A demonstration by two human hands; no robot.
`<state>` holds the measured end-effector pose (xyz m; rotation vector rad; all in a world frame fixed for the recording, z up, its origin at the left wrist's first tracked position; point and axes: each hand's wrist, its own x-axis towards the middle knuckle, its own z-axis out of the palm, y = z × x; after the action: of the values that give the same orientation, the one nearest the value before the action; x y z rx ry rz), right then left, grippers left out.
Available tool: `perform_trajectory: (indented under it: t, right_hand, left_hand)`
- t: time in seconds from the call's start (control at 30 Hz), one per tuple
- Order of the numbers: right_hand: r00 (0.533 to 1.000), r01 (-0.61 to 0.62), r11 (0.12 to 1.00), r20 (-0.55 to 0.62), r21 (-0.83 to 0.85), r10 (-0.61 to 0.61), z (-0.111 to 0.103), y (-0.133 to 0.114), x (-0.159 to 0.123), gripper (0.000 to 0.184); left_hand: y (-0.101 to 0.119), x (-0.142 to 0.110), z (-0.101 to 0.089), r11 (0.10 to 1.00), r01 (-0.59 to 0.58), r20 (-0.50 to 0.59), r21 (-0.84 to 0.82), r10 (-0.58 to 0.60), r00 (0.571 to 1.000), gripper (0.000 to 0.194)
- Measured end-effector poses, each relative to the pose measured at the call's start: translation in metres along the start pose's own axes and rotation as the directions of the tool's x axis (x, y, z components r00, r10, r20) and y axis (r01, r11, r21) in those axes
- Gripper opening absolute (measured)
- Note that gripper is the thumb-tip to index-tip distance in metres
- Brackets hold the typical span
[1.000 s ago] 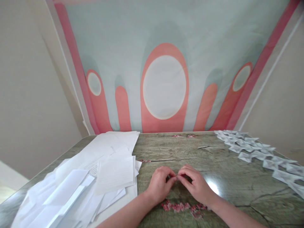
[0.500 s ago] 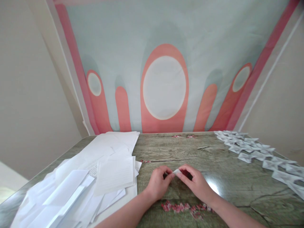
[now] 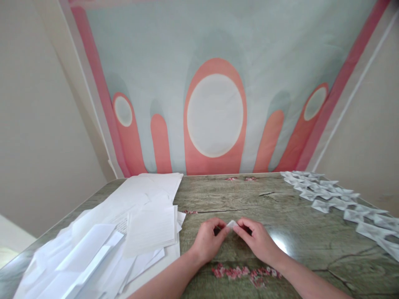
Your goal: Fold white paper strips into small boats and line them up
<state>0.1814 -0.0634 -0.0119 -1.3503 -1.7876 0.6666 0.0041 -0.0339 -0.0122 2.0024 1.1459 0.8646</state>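
Note:
Between my two hands is a small folded piece of white paper (image 3: 231, 224), mostly covered by fingers. My left hand (image 3: 209, 236) pinches its left end between thumb and fingertips. The right end is pinched the same way by my right hand (image 3: 254, 237). Both hands are close together, low over the wood-patterned table (image 3: 224, 199). Folded paper shapes (image 3: 335, 203), white and pointed, stand in rows along the table's right side.
Loose white sheets and cut paper pieces (image 3: 151, 230) lie in an overlapping pile on the left. A folded white strip (image 3: 87, 247) rests on top near the front. Behind the table hangs a pink and grey-green backdrop (image 3: 215, 116).
My hands have drawn slightly apart, and a little more of the folded paper shows between the fingertips. The pile and the rows of shapes stay as they were.

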Motion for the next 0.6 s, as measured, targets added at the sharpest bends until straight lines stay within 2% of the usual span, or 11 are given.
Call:
perform_trajectory:
  t: [0.23, 0.5, 0.6]
  right_hand:
    - [0.999, -0.045, 0.995, -0.006, 0.084, 0.046, 0.001, 0.0045, 0.0012, 0.03]
    - [0.999, 0.028, 0.997, -0.017, 0.078, -0.027, -0.0058, -0.0006, 0.0008, 0.027]
    - [0.999, 0.035, 0.996, -0.031, 0.077, -0.033, -0.0049, -0.0002, 0.0007, 0.028]
  left_hand:
    - [0.0023, 0.0043, -0.0036, 0.99, 0.086, -0.049, -0.111, -0.092, 0.995, 0.023]
    - [0.003, 0.0034, -0.0036, 0.987, 0.093, -0.018, -0.133, -0.096, 0.995, 0.023]
    - [0.0052, 0.0022, -0.0041, 0.984, 0.079, -0.042, -0.159, -0.087, 0.995, 0.019]
